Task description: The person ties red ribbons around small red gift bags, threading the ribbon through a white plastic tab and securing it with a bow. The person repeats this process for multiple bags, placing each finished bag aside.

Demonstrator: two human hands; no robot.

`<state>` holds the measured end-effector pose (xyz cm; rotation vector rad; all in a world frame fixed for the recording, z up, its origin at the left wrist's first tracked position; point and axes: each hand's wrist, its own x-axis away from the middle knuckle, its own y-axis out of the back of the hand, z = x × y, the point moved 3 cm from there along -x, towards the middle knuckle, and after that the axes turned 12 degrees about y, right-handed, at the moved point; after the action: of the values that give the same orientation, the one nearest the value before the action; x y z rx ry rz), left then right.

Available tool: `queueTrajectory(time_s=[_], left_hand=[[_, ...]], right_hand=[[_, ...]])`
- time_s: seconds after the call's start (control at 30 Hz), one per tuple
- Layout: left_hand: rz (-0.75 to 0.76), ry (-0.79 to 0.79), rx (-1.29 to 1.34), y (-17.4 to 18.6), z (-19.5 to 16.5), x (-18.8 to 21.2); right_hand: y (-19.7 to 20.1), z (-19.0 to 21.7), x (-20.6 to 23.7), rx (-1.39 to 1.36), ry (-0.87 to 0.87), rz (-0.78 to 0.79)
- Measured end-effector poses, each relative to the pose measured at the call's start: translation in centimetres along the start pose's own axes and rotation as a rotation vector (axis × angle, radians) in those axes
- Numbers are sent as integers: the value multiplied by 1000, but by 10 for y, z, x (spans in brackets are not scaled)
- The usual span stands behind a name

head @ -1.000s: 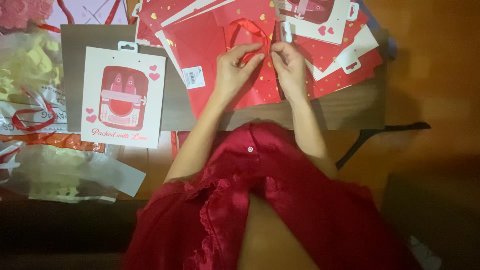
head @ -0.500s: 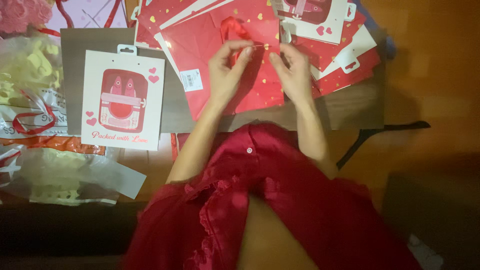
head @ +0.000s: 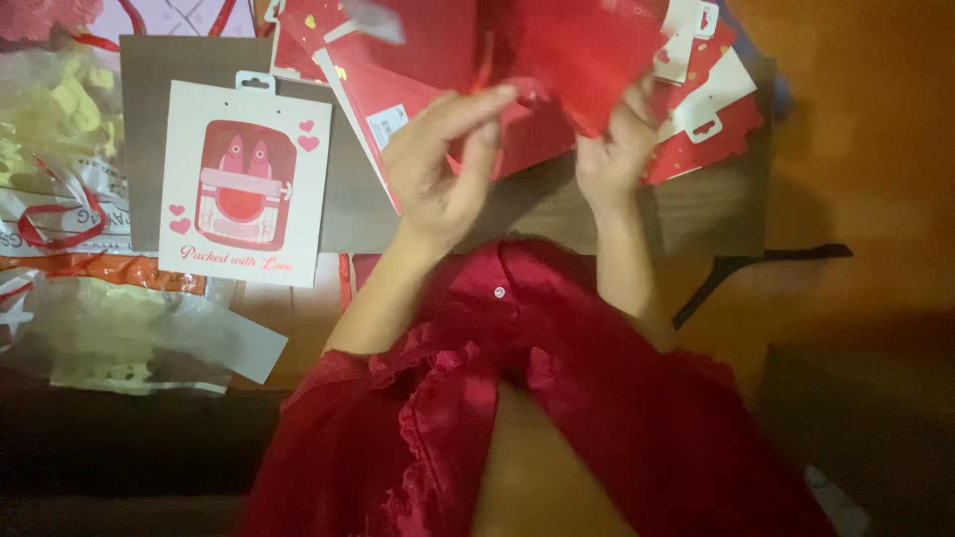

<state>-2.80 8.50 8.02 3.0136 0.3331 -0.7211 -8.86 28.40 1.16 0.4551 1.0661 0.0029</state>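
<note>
My left hand (head: 443,159) and my right hand (head: 612,149) are raised over a pile of red gift bags (head: 438,80) at the top middle. Between them they hold a blurred red bag with a ribbon handle (head: 567,55). The left thumb and fingers pinch the ribbon end. The right hand grips the bag's lower edge. A red satin garment with a lace trim (head: 517,398) lies across my lap below the hands.
A white card with a red picture and hearts (head: 244,184) lies on a brown board (head: 348,209) to the left. Clear plastic packets with yellow filling and red ribbon (head: 60,149) are heaped at far left. More red and white bags (head: 711,109) lie at upper right.
Both hands have lifted the red bag up off the pile toward the camera. The view is closer and the bag is blurred with motion.
</note>
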Motion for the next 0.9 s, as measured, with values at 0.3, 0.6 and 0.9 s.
queueTrajectory(time_s=[0.3, 0.6, 0.9], left_hand=[[-20, 120, -111, 10, -18, -3], [38, 123, -378, 1, 6, -16], [201, 329, -457, -40, 101, -25]], right_hand=[[-2, -20, 28, -314, -371, -72], [-7, -5, 4, -234, -185, 57], [-14, -39, 59, -84, -460, 213]])
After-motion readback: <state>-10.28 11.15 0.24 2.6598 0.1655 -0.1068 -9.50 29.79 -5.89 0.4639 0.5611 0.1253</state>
